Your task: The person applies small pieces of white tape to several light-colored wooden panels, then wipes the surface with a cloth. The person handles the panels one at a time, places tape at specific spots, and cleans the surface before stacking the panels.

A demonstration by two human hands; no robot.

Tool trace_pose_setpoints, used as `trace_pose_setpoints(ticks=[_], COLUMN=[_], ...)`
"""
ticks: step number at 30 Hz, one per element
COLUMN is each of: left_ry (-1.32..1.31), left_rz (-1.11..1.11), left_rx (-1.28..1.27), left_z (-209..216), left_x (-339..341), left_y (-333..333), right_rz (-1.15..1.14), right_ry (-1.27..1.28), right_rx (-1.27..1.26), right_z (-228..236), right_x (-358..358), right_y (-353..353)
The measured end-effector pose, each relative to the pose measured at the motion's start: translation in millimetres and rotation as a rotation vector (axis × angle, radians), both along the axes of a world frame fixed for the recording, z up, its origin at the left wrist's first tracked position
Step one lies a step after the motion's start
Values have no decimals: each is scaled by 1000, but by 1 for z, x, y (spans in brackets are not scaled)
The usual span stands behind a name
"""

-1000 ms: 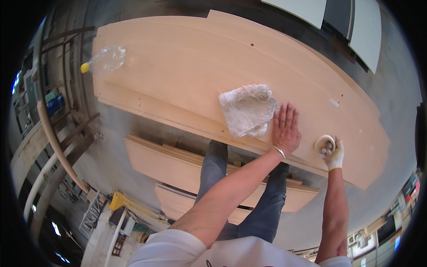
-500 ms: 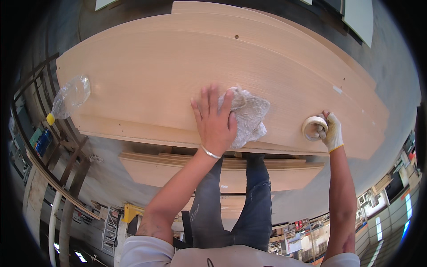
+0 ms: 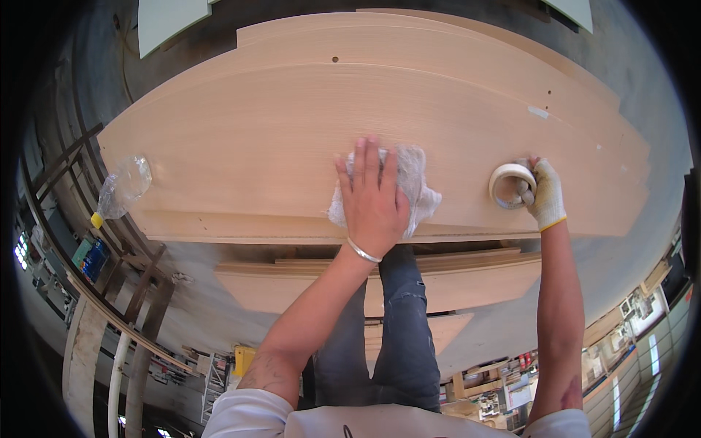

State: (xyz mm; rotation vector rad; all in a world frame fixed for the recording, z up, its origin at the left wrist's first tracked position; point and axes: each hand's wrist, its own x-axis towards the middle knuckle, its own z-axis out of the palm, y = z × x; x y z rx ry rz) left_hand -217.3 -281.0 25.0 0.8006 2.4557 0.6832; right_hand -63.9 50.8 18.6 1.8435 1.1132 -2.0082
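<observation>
My bare left hand (image 3: 373, 201), with a silver bangle at the wrist, lies flat on a crumpled white rag (image 3: 418, 179). Its fingers are stretched out and the palm covers part of the cloth. The rag rests on a pale wood-grain board (image 3: 241, 146), the top one of a stack. At the right, my gloved right hand (image 3: 546, 195) grips a cream roll of masking tape (image 3: 504, 172) by its side. Bare fingertips come out of the white knit glove. The roll is at the board's near right part; I cannot tell whether it touches the surface.
A clear plastic bottle (image 3: 124, 186) with a yellow cap lies at the board's left end. More boards (image 3: 292, 285) are stacked lower, by my legs. A dark metal frame (image 3: 51, 179) stands at the left. White panels (image 3: 171, 22) are beyond the far edge.
My left hand has shifted right, from beside the rag to on top of it. The rag now spreads on both sides of the hand. My right hand still grips the tape; the view has shifted.
</observation>
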Motion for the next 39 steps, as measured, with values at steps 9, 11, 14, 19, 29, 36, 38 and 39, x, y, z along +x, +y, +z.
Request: trace_pose_setpoints(ticks=[9,11,14,19,29,36,38,39], left_ry=[-157,-292,-250,-58,-3,-109,-122,-105], left_rz=[152,211,254,237,224,277,264,228], left_rx=[391,453,521,517,422,449,439,437], left_z=[38,46,60,75,79,77,76,76], left_x=[-7,-8,-6,-3,6,1,-3,-5], left_y=[21,30,39,43,42,33,30,28], right_rz=[-27,-45,7,179,521,544,539,526], right_ry=[704,771,812,761,776,768,804,814], right_rx=[-100,-60,-63,92,409,569,581,568], right_z=[21,24,33,60,63,54,56,57], right_x=[-30,-47,-67,-73,-64,-66,-68,-69], right_y=[-95,-126,-151,-157,-157,-166,-167,-166])
